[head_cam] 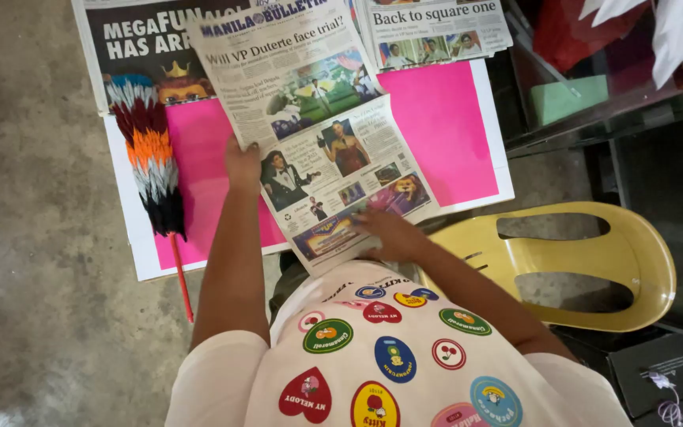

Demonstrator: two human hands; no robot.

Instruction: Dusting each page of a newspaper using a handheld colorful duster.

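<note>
Two hands (243, 164) (385, 229), one newspaper sheet (318, 134)

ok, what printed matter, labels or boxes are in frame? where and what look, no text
Folded newspaper: centre, on the pink sheet, colour photos; left hand at its left edge, right hand at its lower end.
Second newspaper: top left, dark banner.
Third newspaper: top centre, small photos.
Dark flat box: bottom right, pale print.
Round and heart-shaped badges: on the shirt, multicoloured.
</note>
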